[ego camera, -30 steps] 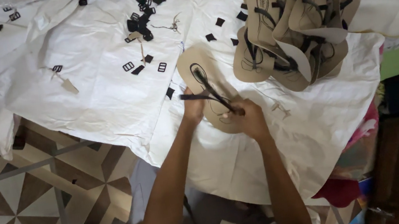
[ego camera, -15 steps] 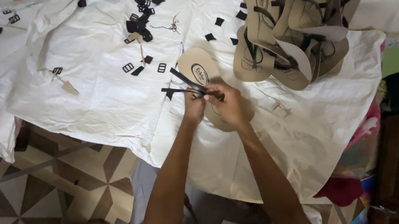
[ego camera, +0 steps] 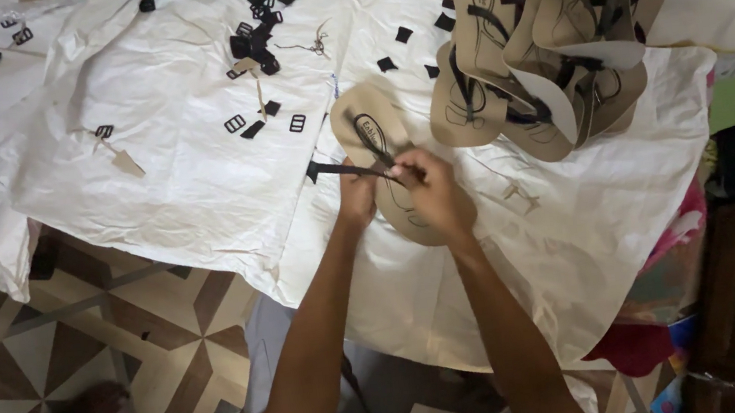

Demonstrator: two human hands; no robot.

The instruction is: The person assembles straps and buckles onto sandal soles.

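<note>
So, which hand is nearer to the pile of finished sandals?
Right. The right hand lies just left of and below the pile of finished sandals; the left hand is farther left.

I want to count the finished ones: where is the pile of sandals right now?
In the head view the pile of tan sandals lies at the upper right of the white sheet, just right of the single sandal that both hands are working on.

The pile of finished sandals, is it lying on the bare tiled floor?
No, the pile of sandals rests on the white sheet, to the right of the tan sole both hands work on.
</note>
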